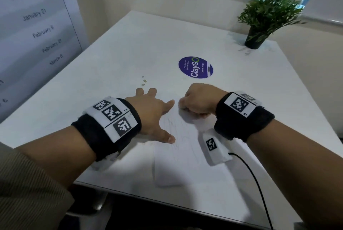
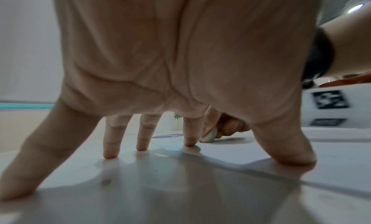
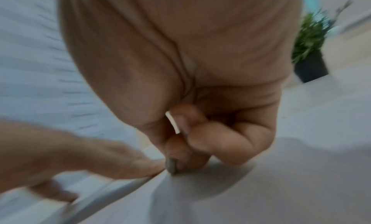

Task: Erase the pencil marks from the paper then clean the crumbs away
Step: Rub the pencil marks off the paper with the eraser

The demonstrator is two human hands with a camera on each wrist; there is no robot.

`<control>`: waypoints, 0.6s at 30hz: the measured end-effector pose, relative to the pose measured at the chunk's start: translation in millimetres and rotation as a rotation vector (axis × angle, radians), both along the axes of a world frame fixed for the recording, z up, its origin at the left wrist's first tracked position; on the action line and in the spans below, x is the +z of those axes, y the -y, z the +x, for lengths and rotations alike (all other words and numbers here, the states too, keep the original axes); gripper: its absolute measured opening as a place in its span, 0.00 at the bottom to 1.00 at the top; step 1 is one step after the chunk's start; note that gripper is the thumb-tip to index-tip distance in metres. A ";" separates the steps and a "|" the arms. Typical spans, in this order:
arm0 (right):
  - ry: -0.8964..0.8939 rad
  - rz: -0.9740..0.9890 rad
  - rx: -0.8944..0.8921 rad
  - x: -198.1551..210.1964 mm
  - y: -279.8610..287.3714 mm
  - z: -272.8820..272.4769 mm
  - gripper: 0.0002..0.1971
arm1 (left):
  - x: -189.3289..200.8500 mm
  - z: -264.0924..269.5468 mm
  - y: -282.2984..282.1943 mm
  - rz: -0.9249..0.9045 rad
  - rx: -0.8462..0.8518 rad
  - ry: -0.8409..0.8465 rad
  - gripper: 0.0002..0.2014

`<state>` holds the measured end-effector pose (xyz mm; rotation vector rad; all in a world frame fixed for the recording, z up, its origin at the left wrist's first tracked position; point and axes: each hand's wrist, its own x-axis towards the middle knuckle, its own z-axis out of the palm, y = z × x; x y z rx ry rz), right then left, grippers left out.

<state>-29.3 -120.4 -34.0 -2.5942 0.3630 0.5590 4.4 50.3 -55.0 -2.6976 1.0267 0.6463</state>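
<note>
A white sheet of paper (image 1: 185,155) with faint pencil marks (image 1: 176,125) lies on the white table (image 1: 130,47). My left hand (image 1: 154,112) is spread flat, fingertips (image 2: 189,142) pressing on the table and the paper's left edge. My right hand (image 1: 196,99) is curled, pinching a small greyish eraser (image 3: 170,165) whose tip touches the paper near its far end; the eraser (image 2: 209,136) also shows past my left fingers. A few small crumbs (image 1: 144,81) lie on the table beyond my left hand.
A round purple sticker (image 1: 195,67) is stuck to the table beyond my hands. A potted green plant (image 1: 265,18) stands at the far right corner. A black cable (image 1: 256,183) trails off the table's near right. A printed board (image 1: 33,21) stands at left.
</note>
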 end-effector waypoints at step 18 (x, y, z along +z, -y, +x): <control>-0.082 0.005 0.114 -4.9 -7.9 -5.4 0.16 | 3.9 -2.8 -4.8 0.013 0.006 0.031 0.55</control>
